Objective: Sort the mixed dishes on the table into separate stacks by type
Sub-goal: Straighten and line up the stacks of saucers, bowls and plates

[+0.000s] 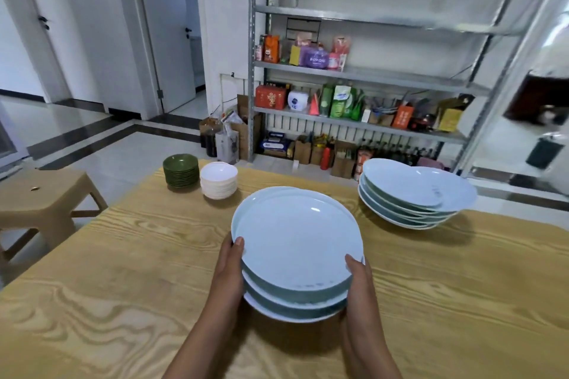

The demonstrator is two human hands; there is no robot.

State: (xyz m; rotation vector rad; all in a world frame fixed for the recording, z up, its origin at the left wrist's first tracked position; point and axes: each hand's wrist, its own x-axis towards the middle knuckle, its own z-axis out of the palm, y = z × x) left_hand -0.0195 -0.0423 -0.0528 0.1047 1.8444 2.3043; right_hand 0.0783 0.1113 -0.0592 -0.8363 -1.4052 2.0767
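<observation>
A stack of pale blue round plates [295, 240] is in the middle of the wooden table [123, 271], tilted slightly toward me. My left hand [229, 274] grips its left side and my right hand [360, 283] grips its right side. Whether the stack rests on the table or is lifted off it, I cannot tell. A second stack of larger pale blue oval plates [412, 194] sits at the far right, somewhat uneven. At the far left stand a stack of small dark green bowls [181, 171] and, beside it, a stack of small white bowls [219, 180].
A tan plastic stool [40, 197] stands left of the table. Behind the table a metal shelf rack [354, 71] holds packets, boxes and bottles. Bags sit on the tiled floor by the rack. White doors are at the back left.
</observation>
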